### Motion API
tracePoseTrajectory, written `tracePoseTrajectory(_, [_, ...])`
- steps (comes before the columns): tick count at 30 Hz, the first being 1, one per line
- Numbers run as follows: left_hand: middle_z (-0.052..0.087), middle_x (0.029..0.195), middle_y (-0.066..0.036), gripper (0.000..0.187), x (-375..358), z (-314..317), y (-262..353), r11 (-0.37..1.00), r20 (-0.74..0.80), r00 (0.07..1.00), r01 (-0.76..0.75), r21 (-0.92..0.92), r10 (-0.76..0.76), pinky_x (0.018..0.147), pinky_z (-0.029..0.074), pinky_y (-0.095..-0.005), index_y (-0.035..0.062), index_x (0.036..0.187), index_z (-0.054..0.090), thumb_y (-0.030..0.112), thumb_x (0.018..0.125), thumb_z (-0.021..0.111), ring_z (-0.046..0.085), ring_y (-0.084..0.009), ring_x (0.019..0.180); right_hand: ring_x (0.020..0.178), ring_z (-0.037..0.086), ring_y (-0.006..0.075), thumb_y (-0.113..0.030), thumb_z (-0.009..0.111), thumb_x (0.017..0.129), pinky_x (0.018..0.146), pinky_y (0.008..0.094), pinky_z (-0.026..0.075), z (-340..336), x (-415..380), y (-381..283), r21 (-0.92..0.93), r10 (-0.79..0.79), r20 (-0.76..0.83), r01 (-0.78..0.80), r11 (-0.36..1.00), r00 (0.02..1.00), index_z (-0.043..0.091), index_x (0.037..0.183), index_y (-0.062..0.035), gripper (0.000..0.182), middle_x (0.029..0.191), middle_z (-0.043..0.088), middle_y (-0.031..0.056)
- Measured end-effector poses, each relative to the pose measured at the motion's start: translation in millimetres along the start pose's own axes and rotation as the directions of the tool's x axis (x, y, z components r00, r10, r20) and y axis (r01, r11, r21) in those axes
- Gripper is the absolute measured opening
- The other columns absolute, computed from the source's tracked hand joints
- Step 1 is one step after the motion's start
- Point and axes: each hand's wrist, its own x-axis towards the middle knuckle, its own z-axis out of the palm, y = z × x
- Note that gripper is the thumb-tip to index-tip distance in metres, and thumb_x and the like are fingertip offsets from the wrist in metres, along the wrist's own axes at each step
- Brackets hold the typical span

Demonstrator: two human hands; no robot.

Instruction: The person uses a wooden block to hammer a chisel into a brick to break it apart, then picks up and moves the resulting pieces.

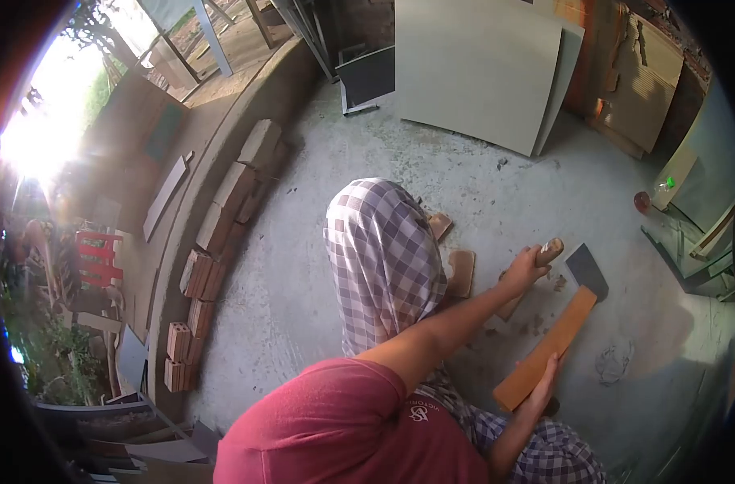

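Observation:
My left hand (527, 273) reaches out across the floor, its fingers closed around a short wooden stick (550, 252) with a rounded, pale end. Nearer my body, my right hand (541, 391) grips the lower part of a long orange-brown wooden block (549, 348) from the side. The block lies slanted, and its far end overlaps the corner of a dark grey flat plate (587, 270) on the floor. Beside my left knee are a flat brownish piece (462, 273) and a smaller brown chunk (440, 226). Small crumbs lie around the stick.
Stacked bricks (208, 226) line a low concrete ledge on the left. Large pale panels (476, 73) lean at the back. Glass sheets (694, 258) and a plastic bottle (666, 184) stand on the right. A crumpled clear plastic piece (613, 360) lies on the concrete floor.

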Motion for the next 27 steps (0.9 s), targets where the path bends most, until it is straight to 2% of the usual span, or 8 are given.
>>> tracePoseTrajectory(5, [0.055, 0.09, -0.018, 0.037, -3.5, -2.3, 4.2, 1.0, 0.066, 0.998, 0.01, 0.013, -0.011, 0.076, 0.044, -0.0418, 0.0061, 0.1, 0.053, 0.021, 0.073, 0.072, 0.054, -0.036, 0.085, 0.094, 0.05, 0.0219, -0.046, 0.049, 0.09, 0.076, 0.0372, 0.049, -3.9, 1.6, 5.4, 0.004, -0.007, 0.012, 0.006, 1.0, 1.0, 0.026, 0.143, -0.0132, 0.067, 0.12, 0.043, 0.0112])
tracePoseTrajectory(14, [0.055, 0.089, -0.018, 0.034, -5.8, 1.0, 1.1, 1.0, 0.081, 0.997, -0.011, -0.002, 0.011, 0.075, 0.044, -0.0417, 0.0065, 0.098, 0.052, 0.022, 0.074, 0.071, 0.054, -0.0353, 0.085, 0.09, 0.052, 0.0214, -0.044, 0.05, 0.09, 0.072, 0.0358, 0.05, -6.3, 4.5, 9.4, 0.006, -0.017, -0.004, 0.017, 1.0, 1.0, 0.026, 0.143, -0.0132, 0.066, 0.115, 0.045, 0.0111])
tracePoseTrajectory(16, [0.055, 0.089, -0.017, 0.034, -6.3, -1.6, 3.0, 1.0, 0.08, 0.997, -0.007, -0.011, 0.008, 0.075, 0.043, -0.0418, 0.0066, 0.098, 0.052, 0.022, 0.074, 0.07, 0.054, -0.0353, 0.085, 0.115, 0.04, 0.0328, -0.05, 0.051, 0.086, 0.077, 0.0454, 0.05, -9.6, 5.3, 12.4, -0.019, -0.008, 0.078, 0.01, 1.0, 0.997, 0.02, 0.145, -0.0152, 0.075, 0.139, 0.029, 0.0146])
tracePoseTrajectory(19, [0.055, 0.089, -0.017, 0.033, -6.5, -2.5, 5.0, 1.0, 0.056, 0.998, -0.003, -0.017, 0.004, 0.075, 0.043, -0.0419, 0.0067, 0.098, 0.052, 0.021, 0.075, 0.07, 0.054, -0.0352, 0.084, 0.116, 0.04, 0.0332, -0.05, 0.051, 0.086, 0.077, 0.0457, 0.05, -11.4, 5.4, 13.5, -0.017, 0.023, 0.092, -0.021, 1.0, 0.996, 0.02, 0.145, -0.0151, 0.076, 0.139, 0.029, 0.0149])
tracePoseTrajectory(27, [0.054, 0.088, -0.017, 0.032, -6.3, -2.6, 2.5, 1.0, 0.041, 0.999, -0.028, -0.01, 0.028, 0.074, 0.043, -0.042, 0.0064, 0.097, 0.052, 0.021, 0.075, 0.069, 0.054, -0.0353, 0.084, 0.115, 0.041, 0.0332, -0.051, 0.05, 0.086, 0.077, 0.0455, 0.05, -7.4, 2.4, 7.4, -0.039, -0.018, 0.091, 0.021, 0.999, 0.996, 0.02, 0.145, -0.0151, 0.075, 0.139, 0.03, 0.0152])
